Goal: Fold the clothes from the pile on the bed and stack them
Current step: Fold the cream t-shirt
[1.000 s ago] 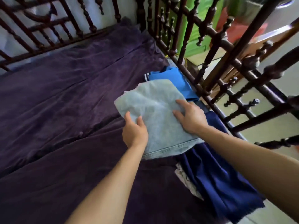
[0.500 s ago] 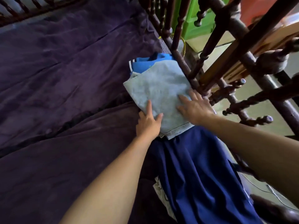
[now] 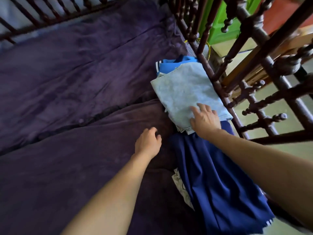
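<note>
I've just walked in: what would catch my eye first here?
Probably the pale folded denim, lying on a blue stack by the dark wooden railing, with the right hand flat on its near end. Below it, navy cloth trails toward you over the purple bedcover.

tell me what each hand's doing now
left hand: loosely curled, holding nothing, over the bed.
right hand: open, flat on the folded jeans.

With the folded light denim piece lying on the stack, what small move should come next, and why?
Probably lift the right hand off the light denim piece and take the dark blue garment. The denim lies folded on the bright blue garment; the left hand is free, and the dark blue one lies unfolded.
</note>
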### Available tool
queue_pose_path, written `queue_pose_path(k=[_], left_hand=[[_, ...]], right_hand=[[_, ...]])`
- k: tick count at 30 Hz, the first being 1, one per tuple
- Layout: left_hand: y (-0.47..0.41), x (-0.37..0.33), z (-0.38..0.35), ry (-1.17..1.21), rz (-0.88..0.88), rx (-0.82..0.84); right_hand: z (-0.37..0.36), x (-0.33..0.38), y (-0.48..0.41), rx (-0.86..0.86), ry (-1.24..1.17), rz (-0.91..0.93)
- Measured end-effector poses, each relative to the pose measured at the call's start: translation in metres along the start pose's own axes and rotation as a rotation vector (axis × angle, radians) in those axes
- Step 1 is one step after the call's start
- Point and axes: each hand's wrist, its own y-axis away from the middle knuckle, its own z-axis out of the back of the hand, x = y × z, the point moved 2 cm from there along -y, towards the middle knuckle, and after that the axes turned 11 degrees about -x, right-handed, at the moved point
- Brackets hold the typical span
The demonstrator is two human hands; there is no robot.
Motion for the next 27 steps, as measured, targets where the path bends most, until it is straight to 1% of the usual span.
queue_pose_path(k=[3,7,12,17,20,23,27], left_hand=[[0.048,0.054,0.026,-0.045,0.087,0.013],[0.126,0.135,0.063,-0.044,0.168,-0.018],[0.237,0.248,0.119,-0.102,0.230,-0.073],[0.349,0.366,0.176,-0.053,0.345,-0.174],[0.405,0.425,0.212,-0.031,0.437,-0.255],[0.447,0.473,0.241,-0.017,0.532,-0.338],[0.483,0.523,0.267,-0.017,0.593,-0.404]], right_hand=[[0.007,0.059,0.040,0.043,-0.079,0.085],[0.008,0.145,0.108,0.124,-0.121,0.185],[0.010,0.257,0.198,0.252,-0.038,0.328],[0.014,0.373,0.272,0.309,0.019,0.483],[0.024,0.444,0.304,0.313,0.019,0.557],[0.037,0.513,0.327,0.268,-0.006,0.670],[0.045,0.597,0.343,0.248,-0.023,0.772]])
